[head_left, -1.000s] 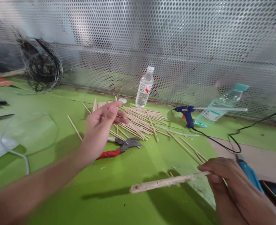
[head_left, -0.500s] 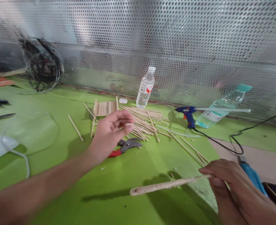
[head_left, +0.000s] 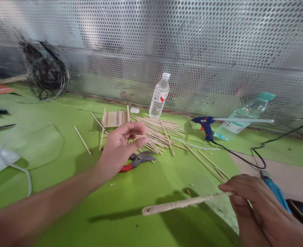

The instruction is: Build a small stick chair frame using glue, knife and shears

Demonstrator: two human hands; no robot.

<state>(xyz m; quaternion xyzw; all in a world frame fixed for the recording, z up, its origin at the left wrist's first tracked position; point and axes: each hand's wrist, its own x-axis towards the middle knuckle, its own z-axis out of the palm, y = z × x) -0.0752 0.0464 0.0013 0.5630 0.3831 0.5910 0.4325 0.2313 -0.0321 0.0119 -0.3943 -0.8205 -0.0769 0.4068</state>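
My right hand [head_left: 259, 206] pinches the thin end of a pale wooden stick piece [head_left: 177, 205] between thumb and fingers. Whitish, glue-like lumps run along the piece, which is held above the green surface and points left. My left hand [head_left: 123, 145] is raised with nothing in it, its fingers curled and the thumb apart. Below and behind that hand lie pruning shears [head_left: 142, 157] with a red handle, partly hidden. A pile of wooden sticks [head_left: 156, 132] spreads beyond it, beside a small panel [head_left: 115, 118] of sticks set side by side with upright posts.
A blue glue gun [head_left: 206, 127] with a clear glue stick stands at right, before a tilted green-capped bottle [head_left: 241, 118]. Its black cord [head_left: 240, 159] runs rightward. A water bottle [head_left: 159, 97] stands by the perforated metal screen [head_left: 192, 44]. Coiled wire [head_left: 48, 75] sits far left.
Both hands and the wooden stick piece keep nearly the same pose. The whole view has shifted very slightly.
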